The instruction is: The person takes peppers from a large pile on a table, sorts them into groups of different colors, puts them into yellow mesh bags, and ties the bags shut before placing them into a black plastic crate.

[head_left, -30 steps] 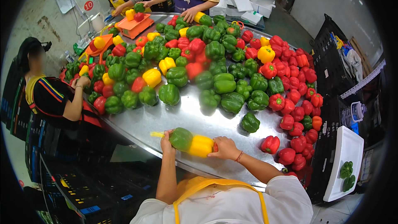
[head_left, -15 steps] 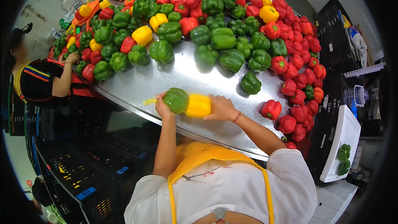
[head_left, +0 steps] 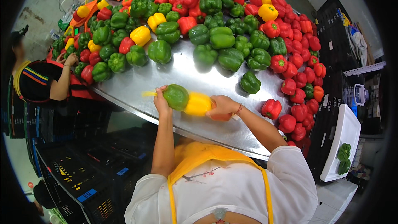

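Over the near part of the metal table, a green bell pepper (head_left: 176, 96) and a yellow bell pepper (head_left: 197, 104) lie end to end between my hands. My left hand (head_left: 162, 101) is closed at the green pepper's left end, where a thin yellow strip (head_left: 148, 94) sticks out past the fingers. Curled around the yellow pepper's right end is my right hand (head_left: 224, 104). Something reddish (head_left: 221, 116) shows under that hand, mostly hidden, and I cannot tell what it is. Whether a clear wrap joins the peppers is not visible.
Green, red and yellow peppers heap across the metal table (head_left: 141, 84); a red pepper (head_left: 271, 109) lies right of my hand. Black crates (head_left: 103, 161) stand at lower left. A white tray (head_left: 340, 141) with green peppers is at right. Another person (head_left: 39, 79) works at left.
The held peppers have shifted slightly up at the left end. My right hand has turned over the yellow pepper's end, and a reddish thing now shows beneath it.
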`<state>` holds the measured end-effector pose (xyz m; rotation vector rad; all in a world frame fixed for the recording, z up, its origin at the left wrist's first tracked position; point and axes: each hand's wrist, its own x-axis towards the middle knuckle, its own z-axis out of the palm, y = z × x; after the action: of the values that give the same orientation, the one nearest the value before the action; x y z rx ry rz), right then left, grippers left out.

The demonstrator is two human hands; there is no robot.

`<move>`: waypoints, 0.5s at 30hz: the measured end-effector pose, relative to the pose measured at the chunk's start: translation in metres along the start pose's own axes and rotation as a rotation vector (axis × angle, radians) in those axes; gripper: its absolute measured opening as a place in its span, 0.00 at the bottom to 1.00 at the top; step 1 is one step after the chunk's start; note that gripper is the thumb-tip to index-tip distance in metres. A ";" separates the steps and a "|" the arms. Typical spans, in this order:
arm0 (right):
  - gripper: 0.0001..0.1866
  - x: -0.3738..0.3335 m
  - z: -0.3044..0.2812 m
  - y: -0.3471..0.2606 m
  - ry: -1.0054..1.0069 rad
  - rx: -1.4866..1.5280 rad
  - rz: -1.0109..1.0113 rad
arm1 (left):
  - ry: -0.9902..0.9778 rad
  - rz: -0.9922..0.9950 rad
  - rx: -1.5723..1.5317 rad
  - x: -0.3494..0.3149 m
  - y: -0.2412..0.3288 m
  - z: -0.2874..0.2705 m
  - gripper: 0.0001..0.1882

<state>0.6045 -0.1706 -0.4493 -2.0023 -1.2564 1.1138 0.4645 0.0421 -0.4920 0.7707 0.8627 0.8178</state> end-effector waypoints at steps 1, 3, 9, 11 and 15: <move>0.31 0.000 0.001 0.001 0.014 0.023 0.004 | 0.043 -0.011 -0.010 0.001 -0.001 0.000 0.19; 0.35 -0.001 0.003 0.002 0.043 0.069 0.012 | 0.128 -0.035 -0.029 0.003 -0.007 -0.001 0.20; 0.48 -0.019 0.018 -0.015 0.298 -0.327 -0.098 | 0.235 -0.096 -0.089 0.025 -0.017 0.001 0.20; 0.48 -0.019 0.023 -0.018 0.339 -0.353 -0.073 | 0.262 -0.120 -0.072 0.028 -0.016 0.003 0.20; 0.47 -0.017 0.026 -0.017 0.414 -0.345 -0.096 | 0.283 -0.143 0.048 0.031 -0.005 0.009 0.20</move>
<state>0.5707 -0.1786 -0.4432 -2.2413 -1.3647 0.4201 0.4859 0.0642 -0.5024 0.6348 1.1797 0.7913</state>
